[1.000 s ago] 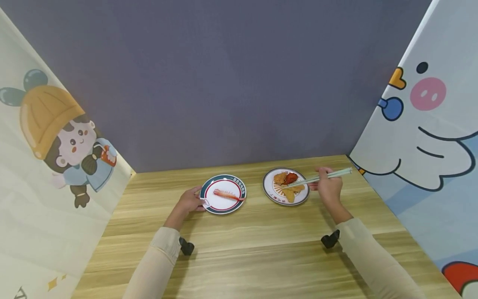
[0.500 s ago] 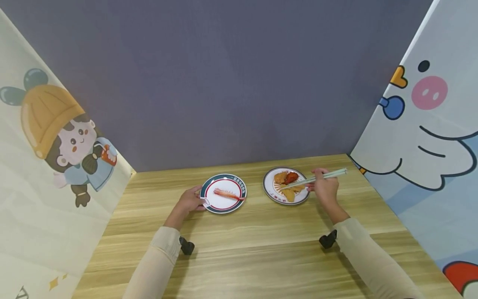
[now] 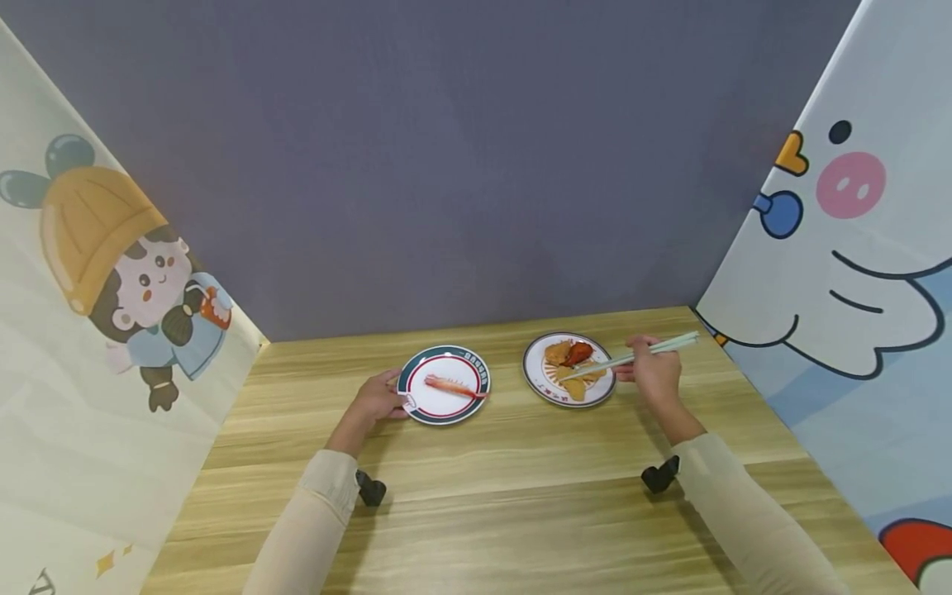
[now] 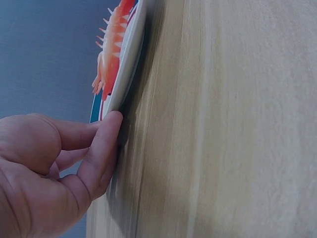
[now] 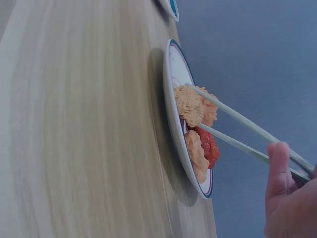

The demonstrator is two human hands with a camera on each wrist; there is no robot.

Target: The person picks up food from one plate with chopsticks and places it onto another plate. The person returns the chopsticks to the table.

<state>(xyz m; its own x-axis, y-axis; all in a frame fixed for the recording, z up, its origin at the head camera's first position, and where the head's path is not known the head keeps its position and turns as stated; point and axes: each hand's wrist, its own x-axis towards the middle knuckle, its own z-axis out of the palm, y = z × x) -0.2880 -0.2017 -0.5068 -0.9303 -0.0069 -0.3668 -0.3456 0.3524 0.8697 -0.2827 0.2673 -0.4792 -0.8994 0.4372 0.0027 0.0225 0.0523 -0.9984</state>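
Observation:
A plate with a dark green rim (image 3: 440, 415) sits left of centre in the head view, bearing a red and white shrimp (image 3: 454, 387). My left hand (image 3: 376, 400) pinches this plate's left edge between thumb and fingers. To its right, another plate (image 3: 537, 364) carries several golden fried pieces (image 3: 573, 388) and a reddish-brown piece (image 3: 578, 354). My right hand (image 3: 656, 373) holds pale green chopsticks (image 3: 673, 343) from the right side. In the right wrist view, the chopsticks' tips are spread at a fried piece (image 5: 188, 105); whether they grip it I cannot tell.
Both plates stand on a wood-grain table (image 3: 506, 504), with a gap between them. A grey panel (image 3: 476, 182) rises behind its back edge. Printed cartoon panels flank the left (image 3: 59, 397) and right (image 3: 833, 322).
My right hand and the chopsticks moved slightly left, then back right, with the tips staying over the food. My left hand and its plate stay in place.

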